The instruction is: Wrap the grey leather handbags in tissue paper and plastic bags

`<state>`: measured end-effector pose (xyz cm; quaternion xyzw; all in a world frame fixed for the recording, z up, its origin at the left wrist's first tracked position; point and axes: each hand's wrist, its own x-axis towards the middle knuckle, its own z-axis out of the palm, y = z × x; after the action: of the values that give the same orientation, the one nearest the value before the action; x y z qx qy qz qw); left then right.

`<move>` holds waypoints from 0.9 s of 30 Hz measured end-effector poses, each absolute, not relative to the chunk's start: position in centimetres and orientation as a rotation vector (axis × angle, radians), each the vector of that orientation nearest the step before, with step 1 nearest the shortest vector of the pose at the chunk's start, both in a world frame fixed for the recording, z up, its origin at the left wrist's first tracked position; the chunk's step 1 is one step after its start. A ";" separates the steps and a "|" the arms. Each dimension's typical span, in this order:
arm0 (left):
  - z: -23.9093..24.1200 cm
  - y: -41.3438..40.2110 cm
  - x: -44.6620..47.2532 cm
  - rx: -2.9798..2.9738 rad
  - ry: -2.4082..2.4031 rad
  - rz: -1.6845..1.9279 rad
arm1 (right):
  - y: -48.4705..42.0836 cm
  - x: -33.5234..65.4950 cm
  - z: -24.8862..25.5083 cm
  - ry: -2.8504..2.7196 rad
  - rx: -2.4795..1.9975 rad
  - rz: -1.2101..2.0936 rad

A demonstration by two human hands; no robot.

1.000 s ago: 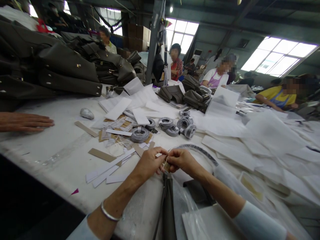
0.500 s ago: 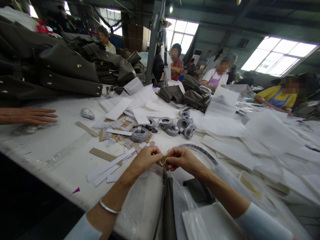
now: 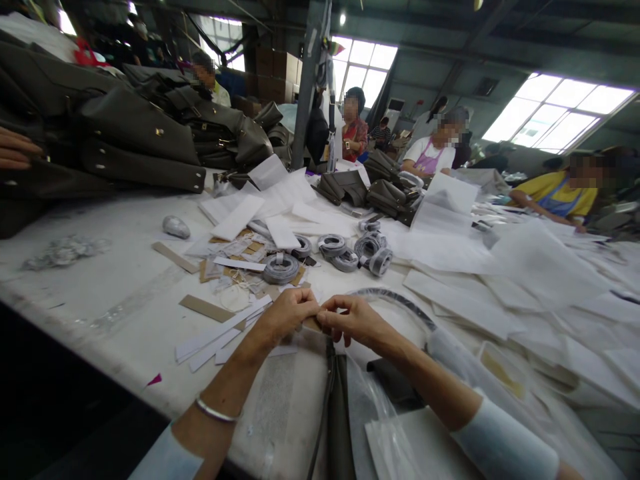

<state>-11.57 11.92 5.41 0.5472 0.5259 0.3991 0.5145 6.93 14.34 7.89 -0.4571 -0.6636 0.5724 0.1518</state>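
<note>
My left hand (image 3: 287,313) pinches a small brown card tag (image 3: 312,324) above the near edge of the table. My right hand (image 3: 353,319) meets it there, thumb and forefinger closed at the tag's right end; the fingers hide most of the tag, and its string cannot be made out. Just below both hands lies a dark grey-brown bag (image 3: 339,400), partly inside clear plastic wrapping (image 3: 373,393). A wrapped strap (image 3: 400,300) curves behind my right hand.
White foam sheets (image 3: 445,253) cover the right. Rolled straps (image 3: 281,268), card strips (image 3: 203,308) and white paper strips (image 3: 220,333) lie ahead. Dark bags (image 3: 140,127) are heaped at the left, a co-worker's hand (image 3: 15,148) by them. Co-workers stand beyond the table (image 3: 135,333).
My hands have shifted slightly left with the tag, and the white string seen around it earlier no longer shows. The co-worker's hand has moved from the table up to the bags, uncovering a crumpled silvery heap.
</note>
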 end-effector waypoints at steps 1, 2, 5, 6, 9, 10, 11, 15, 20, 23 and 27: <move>5.5 11.9 -11.7 1.307 1.269 0.974 | 14.3 6.7 7.7 -1.922 -1.336 1.608; 5.5 11.9 -11.8 1.301 1.275 0.987 | 14.3 6.7 7.5 -1.939 -1.369 1.568; 5.4 12.0 -12.1 1.291 1.284 1.009 | 14.3 7.0 7.3 -2.012 -1.465 1.462; 5.4 12.0 -12.2 1.288 1.280 1.013 | 14.3 7.3 7.3 -2.034 -1.472 1.442; 5.7 12.1 -12.6 1.244 1.225 1.051 | 14.4 8.0 7.6 -2.061 -1.424 1.468; 5.9 12.1 -12.7 1.196 1.173 1.078 | 14.4 8.2 7.7 -2.067 -1.411 1.496; 6.1 12.1 -12.9 1.136 1.108 1.102 | 14.5 8.3 7.8 -2.076 -1.407 1.529; 6.8 11.6 -12.9 0.995 0.879 1.086 | 15.0 8.4 8.1 -2.096 -1.432 1.638; 6.3 10.4 -11.9 1.166 0.659 0.582 | 15.6 8.7 7.4 -2.162 -1.480 1.425; 6.1 10.1 -11.6 1.247 0.601 0.407 | 15.3 9.3 7.6 -2.144 -1.499 1.217; 6.6 10.2 -11.7 1.249 0.586 0.386 | 13.4 11.6 10.3 -1.921 -1.439 1.099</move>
<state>-11.68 10.16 6.59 0.5726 0.2688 0.1771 0.7541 11.65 13.41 10.33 -0.5280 -0.7048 0.4035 0.2483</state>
